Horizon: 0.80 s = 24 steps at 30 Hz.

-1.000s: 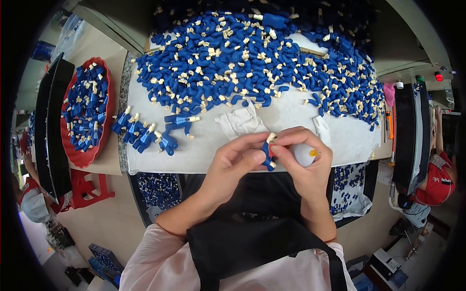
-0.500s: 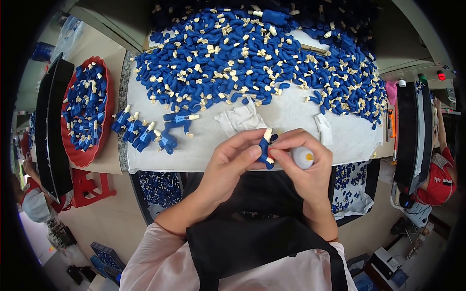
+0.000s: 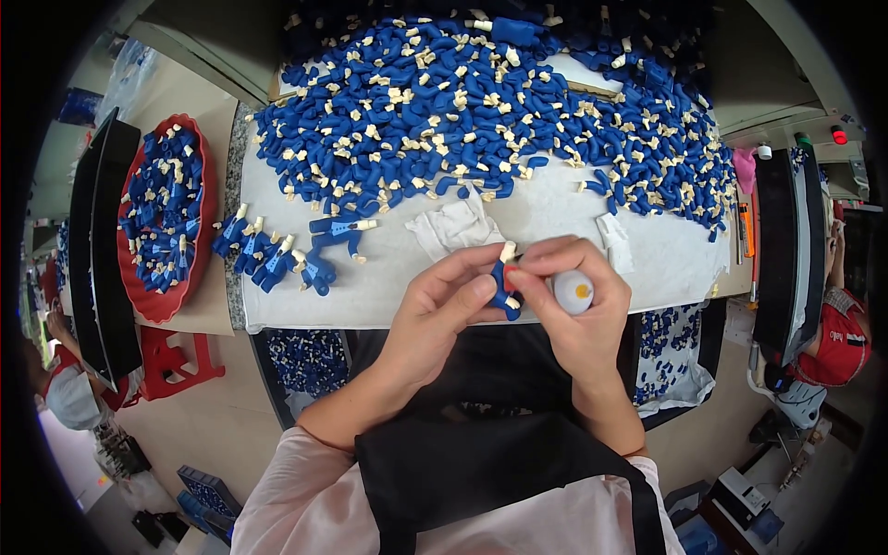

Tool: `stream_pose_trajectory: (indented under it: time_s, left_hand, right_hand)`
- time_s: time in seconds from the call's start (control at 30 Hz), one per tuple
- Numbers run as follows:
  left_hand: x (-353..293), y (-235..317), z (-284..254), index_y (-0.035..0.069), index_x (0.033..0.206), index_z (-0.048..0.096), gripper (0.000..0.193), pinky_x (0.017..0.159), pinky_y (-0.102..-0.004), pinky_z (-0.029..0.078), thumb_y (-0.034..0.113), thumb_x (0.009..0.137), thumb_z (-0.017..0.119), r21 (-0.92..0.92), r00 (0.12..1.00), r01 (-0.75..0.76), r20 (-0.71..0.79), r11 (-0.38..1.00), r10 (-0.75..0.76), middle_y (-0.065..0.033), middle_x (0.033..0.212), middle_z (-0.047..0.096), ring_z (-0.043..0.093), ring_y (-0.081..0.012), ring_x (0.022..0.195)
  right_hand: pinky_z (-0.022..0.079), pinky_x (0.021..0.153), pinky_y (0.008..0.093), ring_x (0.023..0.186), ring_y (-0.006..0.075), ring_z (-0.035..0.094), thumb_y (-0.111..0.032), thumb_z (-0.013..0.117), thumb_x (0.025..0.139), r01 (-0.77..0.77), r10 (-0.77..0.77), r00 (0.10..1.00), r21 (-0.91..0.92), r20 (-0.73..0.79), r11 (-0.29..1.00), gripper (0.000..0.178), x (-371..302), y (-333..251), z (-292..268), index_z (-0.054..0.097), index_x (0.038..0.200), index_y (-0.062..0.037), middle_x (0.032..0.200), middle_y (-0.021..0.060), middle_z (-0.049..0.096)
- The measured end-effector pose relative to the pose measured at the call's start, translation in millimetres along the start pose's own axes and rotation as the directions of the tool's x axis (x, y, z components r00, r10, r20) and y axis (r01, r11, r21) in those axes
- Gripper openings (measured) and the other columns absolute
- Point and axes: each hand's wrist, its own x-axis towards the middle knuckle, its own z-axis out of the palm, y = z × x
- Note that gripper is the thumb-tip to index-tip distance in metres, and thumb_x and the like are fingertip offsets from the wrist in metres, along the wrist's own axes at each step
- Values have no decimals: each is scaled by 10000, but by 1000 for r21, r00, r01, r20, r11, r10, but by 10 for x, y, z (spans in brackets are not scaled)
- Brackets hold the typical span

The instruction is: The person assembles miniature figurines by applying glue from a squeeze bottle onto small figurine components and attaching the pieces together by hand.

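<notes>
My left hand (image 3: 442, 310) pinches a small blue bent plastic part (image 3: 504, 282) with cream tips, held upright at the table's near edge. My right hand (image 3: 575, 301) touches the same part with thumb and forefinger and cradles a small white bottle with an orange spot (image 3: 573, 291) in its palm. Both hands meet just over the white table cover (image 3: 388, 287). A crumpled white cloth (image 3: 453, 227) lies right behind them.
A big heap of blue parts (image 3: 481, 102) covers the far table. A small row of blue parts (image 3: 277, 254) lies at the left. A red tray (image 3: 166, 217) of parts sits further left. Black trays (image 3: 786, 250) stand at both sides. Another person (image 3: 832, 342) is at the right.
The blue part has been turned upright between my fingers, and my hands shifted slightly; the white bottle now shows its orange spot toward the camera.
</notes>
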Motion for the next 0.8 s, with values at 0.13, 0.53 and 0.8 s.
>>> stream_pose_trajectory:
  time_s: [0.13, 0.53, 0.8]
  left_hand:
    - [0, 8, -18, 12, 1134, 440, 323, 757, -276, 463, 144, 842, 481, -44, 999, 33, 16, 998, -33, -67, 1015, 522, 521, -131, 914]
    - [26, 23, -30, -16, 1125, 433, 326, 770, -318, 472, 163, 853, 444, -20, 999, 48, 4, 999, -48, -127, 1104, 488, 535, -190, 946]
    - [56, 128, -166, -28, 1170, 369, 439, 793, -354, 457, 262, 849, 441, -221, 985, 111, 151, 969, -79, -152, 1033, 524, 541, -275, 948]
  right_hand:
    - [438, 640, 234, 693, 142, 566, 27, 632, 673, -55, 54, 998, 18, 38, 998, 104, -16, 3, -9, 552, 736, 7, 754, 90, 583]
    - [434, 635, 239, 689, 138, 564, 35, 628, 671, -70, 74, 981, -26, 182, 997, 103, -14, 1, -136, 543, 725, 9, 741, 92, 580]
    - [438, 644, 230, 693, 126, 564, 75, 604, 677, -183, 184, 979, 17, -92, 983, 115, 47, 109, -215, 524, 740, 22, 771, 100, 576]
